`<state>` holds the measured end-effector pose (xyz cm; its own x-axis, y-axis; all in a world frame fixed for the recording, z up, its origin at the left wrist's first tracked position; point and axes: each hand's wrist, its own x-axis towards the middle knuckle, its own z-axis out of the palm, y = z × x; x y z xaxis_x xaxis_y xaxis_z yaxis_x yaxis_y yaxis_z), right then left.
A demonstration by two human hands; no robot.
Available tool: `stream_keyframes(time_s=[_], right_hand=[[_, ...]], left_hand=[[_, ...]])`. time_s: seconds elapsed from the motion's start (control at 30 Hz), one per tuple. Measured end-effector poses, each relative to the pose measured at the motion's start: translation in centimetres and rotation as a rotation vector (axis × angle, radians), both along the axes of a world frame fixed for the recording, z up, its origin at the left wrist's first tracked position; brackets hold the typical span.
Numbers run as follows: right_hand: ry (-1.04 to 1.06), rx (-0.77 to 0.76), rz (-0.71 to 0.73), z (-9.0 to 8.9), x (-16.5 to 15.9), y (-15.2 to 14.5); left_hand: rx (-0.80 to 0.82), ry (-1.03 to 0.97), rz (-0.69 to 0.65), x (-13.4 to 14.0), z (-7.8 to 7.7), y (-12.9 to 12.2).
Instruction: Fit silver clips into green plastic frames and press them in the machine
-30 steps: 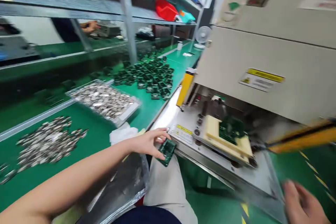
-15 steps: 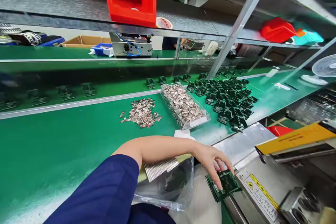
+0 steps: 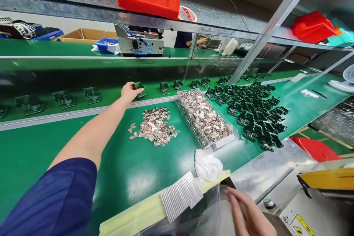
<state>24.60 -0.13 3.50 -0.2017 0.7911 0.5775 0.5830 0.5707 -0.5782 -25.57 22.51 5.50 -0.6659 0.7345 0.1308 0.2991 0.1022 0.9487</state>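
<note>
My left hand (image 3: 128, 91) reaches across to the dark green strip behind the metal rail, its fingers closed on the edge of a green circuit board (image 3: 138, 89). That board is at the level of the other boards (image 3: 92, 96) standing in a row there. At the lower right, my right hand (image 3: 247, 212) has its fingers stretched out and apart, with nothing seen in them. It is next to a clear plastic bag (image 3: 204, 210) and a sheet of small silvery pieces (image 3: 181, 196). Part of this hand is cut off by the frame.
A pile of small metal parts (image 3: 156, 127) lies beside a clear box (image 3: 221, 143) heaped with more. Many circuit boards (image 3: 249, 107) are piled to the right. A white cloth (image 3: 207, 164) sits in front. A machine with a yellow panel (image 3: 329, 177) stands lower right; a shelf (image 3: 215, 25) hangs overhead.
My left hand has moved from the machine at lower right to the far strip, carrying the circuit board. My right hand has come into fuller view. The camera view has shifted.
</note>
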Motion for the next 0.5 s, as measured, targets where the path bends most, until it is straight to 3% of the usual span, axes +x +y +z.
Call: stream_keyframes(time_s=[0.03,0.1,0.23,0.37,0.5], right_hand=[[-0.063,0.017,0.127,0.2,-2.1,1.3],[-0.119,0.019,0.242,0.5,-6.3,4.4],[-0.391,0.020,0.298,-0.3,-12.6,10.9],[-0.697,0.044,0.294,-2.0,-15.4,15.4],[-0.735,0.145,0.291,-3.5,-15.3,16.8]], left_hand=[[-0.017,0.000,0.031,-0.5,-0.7,1.0],[-0.034,0.005,0.048,-0.8,-2.1,2.8],[-0.013,0.062,0.037,-0.8,-4.3,3.4],[0.051,0.191,0.061,-3.2,-6.2,-2.0],[0.062,0.329,0.214,-7.6,-6.7,-9.5]])
